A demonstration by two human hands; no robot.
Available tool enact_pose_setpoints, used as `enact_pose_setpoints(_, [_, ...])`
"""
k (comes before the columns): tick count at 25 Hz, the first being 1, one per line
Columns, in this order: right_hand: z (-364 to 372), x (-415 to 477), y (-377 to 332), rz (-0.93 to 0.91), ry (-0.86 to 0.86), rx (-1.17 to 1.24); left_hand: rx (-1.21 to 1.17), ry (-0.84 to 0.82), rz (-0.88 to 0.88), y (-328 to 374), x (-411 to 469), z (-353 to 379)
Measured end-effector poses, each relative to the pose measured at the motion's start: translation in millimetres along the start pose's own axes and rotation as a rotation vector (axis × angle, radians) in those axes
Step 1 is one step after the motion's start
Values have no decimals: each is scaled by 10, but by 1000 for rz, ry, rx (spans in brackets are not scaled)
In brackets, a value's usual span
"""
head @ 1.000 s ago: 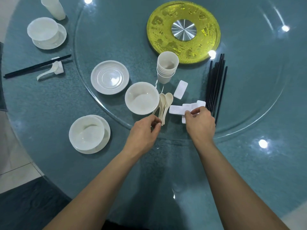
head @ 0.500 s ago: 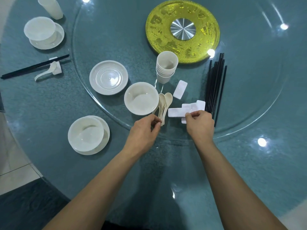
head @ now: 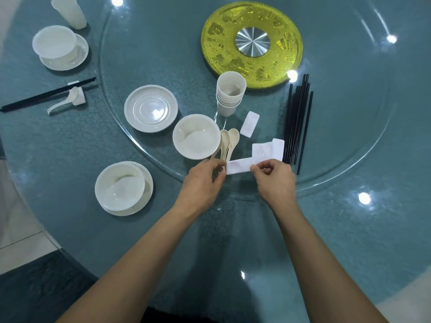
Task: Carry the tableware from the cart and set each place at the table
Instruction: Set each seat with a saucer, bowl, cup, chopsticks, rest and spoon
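Observation:
My right hand [head: 274,180] pinches one end of a white rectangular chopstick rest [head: 239,166], lifted just off a small pile of white rests [head: 268,149]. My left hand [head: 204,183] has its fingers curled at the handles of the cream spoons [head: 227,143], which lie beside a white bowl [head: 197,138]. A stack of cups [head: 229,94], a lone rest [head: 250,124] and a bundle of black chopsticks [head: 297,122] lie on the glass turntable [head: 349,159]. A bowl on a saucer [head: 123,187] sits at the near place.
An empty saucer [head: 151,107] lies on the turntable. The far-left place has a bowl on a saucer [head: 59,47], a cup [head: 70,11], chopsticks [head: 46,95] and a spoon on a rest [head: 67,101]. A yellow hub [head: 251,43] marks the centre.
My right hand has drawn one white rest out of the pile towards me and to the left. My left hand has stayed at the spoon handles.

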State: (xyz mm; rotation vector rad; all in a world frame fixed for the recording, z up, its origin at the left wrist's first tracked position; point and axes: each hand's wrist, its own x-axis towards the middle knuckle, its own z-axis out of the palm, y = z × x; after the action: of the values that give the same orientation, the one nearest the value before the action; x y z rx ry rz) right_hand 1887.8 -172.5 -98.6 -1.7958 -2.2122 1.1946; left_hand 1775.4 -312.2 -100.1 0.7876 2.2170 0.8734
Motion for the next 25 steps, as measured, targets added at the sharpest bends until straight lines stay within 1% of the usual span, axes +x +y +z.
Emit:
enact_pose_setpoints(4, [17,-93,-8,-40,-42,35,-9,-2,-35,-24,-31,19])
enact_pose_setpoints(7, [20,-160,-20,-80,-65,29,6,84,-24,-30,-74,0])
enact_pose_setpoints(9, [26,-195,-26,-97,-83,22,10,108,-5,-43,-99,-29])
enact_pose_setpoints(14, [51,-266,-12,-130,-107,45,65,82,-28,-82,-171,-83])
enact_pose_setpoints(25, [166,-422,26,-181,-142,162,79,33,-50,-172,-346,-101])
